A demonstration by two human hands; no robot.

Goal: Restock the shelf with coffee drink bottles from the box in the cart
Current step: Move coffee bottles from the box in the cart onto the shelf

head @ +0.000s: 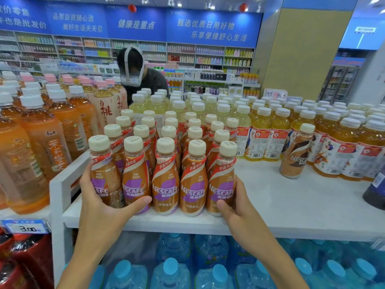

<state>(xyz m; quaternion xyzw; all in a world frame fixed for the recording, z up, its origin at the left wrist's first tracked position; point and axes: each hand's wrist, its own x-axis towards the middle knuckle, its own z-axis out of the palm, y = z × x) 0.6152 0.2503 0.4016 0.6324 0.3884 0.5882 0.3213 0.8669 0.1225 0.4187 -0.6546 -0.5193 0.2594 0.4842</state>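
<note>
Several rows of brown-and-purple Nescafe coffee bottles with cream caps stand on the white shelf [291, 205]. The front row [165, 180] sits close to the shelf's front edge. My left hand [100, 203] wraps round the leftmost front bottle [102, 163], with its thumb lying across the bottle beside it. My right hand [239, 207] grips the rightmost front bottle [223, 178], thumb on the label's lower front. A single coffee bottle with a darker label [295, 155] stands apart to the right. The cart and its box are out of view.
Tall orange tea bottles [37, 147] crowd the left side. Yellow drink bottles [258, 134] fill the shelf behind and to the right. A dark bottle [375, 188] stands at the right edge. Blue water jugs [170, 272] sit below. A person wearing a headset [135, 71] stands beyond the shelf.
</note>
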